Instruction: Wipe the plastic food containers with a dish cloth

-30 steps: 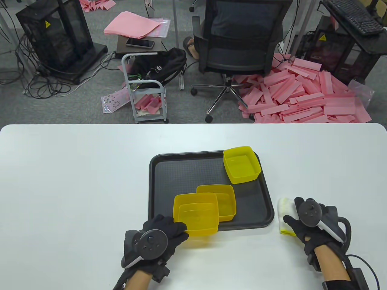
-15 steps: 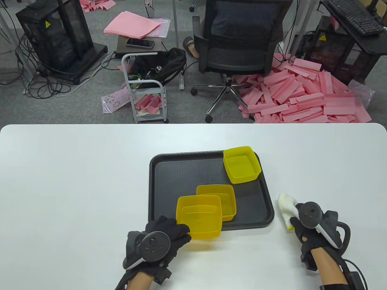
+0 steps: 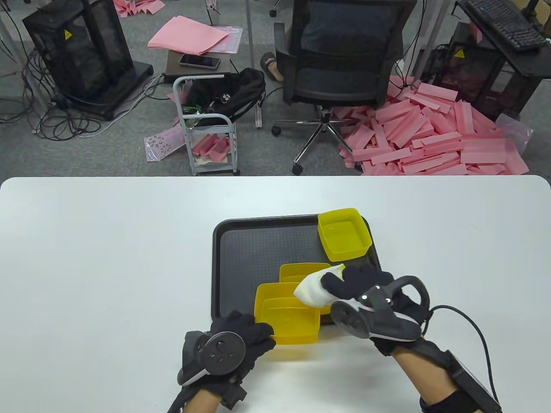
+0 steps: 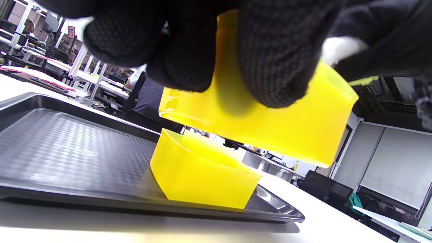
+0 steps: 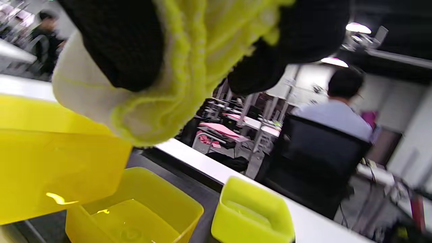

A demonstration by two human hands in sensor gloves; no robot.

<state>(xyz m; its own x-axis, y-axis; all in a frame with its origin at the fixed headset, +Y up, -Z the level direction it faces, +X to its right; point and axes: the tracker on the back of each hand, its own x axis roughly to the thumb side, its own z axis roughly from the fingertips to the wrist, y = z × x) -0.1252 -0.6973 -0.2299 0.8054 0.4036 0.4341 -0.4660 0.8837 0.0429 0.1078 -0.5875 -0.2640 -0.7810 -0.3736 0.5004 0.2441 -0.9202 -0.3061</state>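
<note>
My left hand (image 3: 241, 340) grips a yellow plastic container (image 3: 287, 317) by its near-left corner and holds it above the front edge of the black tray (image 3: 241, 258); the left wrist view shows it lifted (image 4: 270, 125). My right hand (image 3: 357, 286) holds a white and yellow dish cloth (image 3: 316, 286), bunched, over the held container's far right corner. The cloth fills the top of the right wrist view (image 5: 162, 91). A second yellow container (image 3: 301, 273) sits on the tray just behind the held one. A third container (image 3: 344, 234) stands at the tray's far right corner.
The tray lies in the middle of the white table (image 3: 107, 258). Beyond the table's far edge stand an office chair (image 3: 340, 64), a small cart (image 3: 206, 124) and a heap of pink foam strips (image 3: 430, 137) on the floor.
My right hand has lifted the cloth off the table at the right of the tray and carried it left, over the held container. My left hand has drawn the container slightly nearer and to the right.
</note>
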